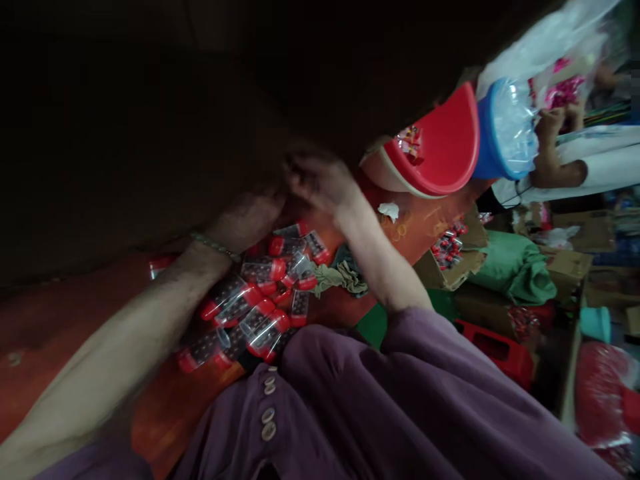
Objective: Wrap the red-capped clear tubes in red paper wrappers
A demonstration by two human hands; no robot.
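My left hand [255, 215], with a beaded bracelet [215, 247] at its wrist, reaches into deep shadow, and its fingers are lost in the dark. Close by on the right, my right hand [323, 180] has its fingers curled inward; whatever they hold is too dark and blurred to name. Below both hands lies a heap of clear plastic tubes with red caps [263, 270], filled with small dark beads or balls. Beside the heap, a crumpled greenish cloth [333, 279] lies near my right forearm. The orange-red tabletop [165, 413] carries all of this.
A large dark shape [150, 133] covers the upper view. Right of my hands stand a red basin [450, 147] and a blue bucket [500, 133] lined with plastic. A cardboard box [450, 275] holds more red-capped pieces. Another person's arm [555, 153] shows at far right.
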